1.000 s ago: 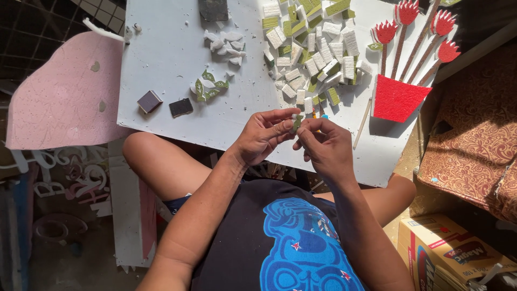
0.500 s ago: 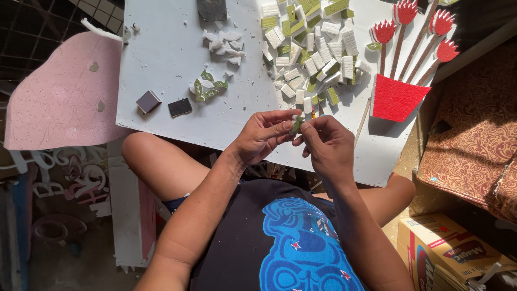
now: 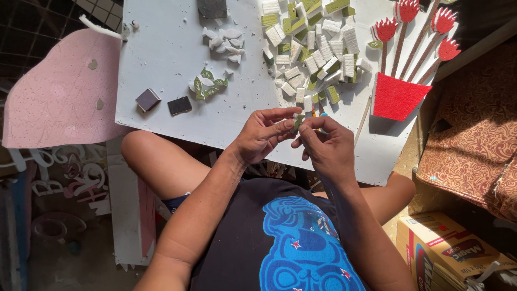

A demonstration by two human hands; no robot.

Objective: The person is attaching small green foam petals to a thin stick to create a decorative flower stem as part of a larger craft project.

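My left hand (image 3: pixel 263 134) and my right hand (image 3: pixel 326 144) meet over the near edge of a white foam board (image 3: pixel 172 48). Between their fingertips both pinch one small green-and-white foam piece (image 3: pixel 298 122). Just beyond my hands lies a heap of several white and green foam blocks (image 3: pixel 312 48). A red foam pot with red flowers on sticks (image 3: pixel 397 94) stands at the right of the board. Cut white petals (image 3: pixel 223 40) and green leaf shapes (image 3: pixel 207 86) lie mid-board.
Two small dark squares (image 3: pixel 161 101) rest on the board's left part. A pink foam sheet (image 3: pixel 59 91) lies to the left, white foam letters (image 3: pixel 59 172) on the floor below it. A patterned cushion (image 3: pixel 474 140) and a cardboard box (image 3: pixel 452 253) sit at right.
Both hands stay together on the small piece; the fingers shift only slightly.
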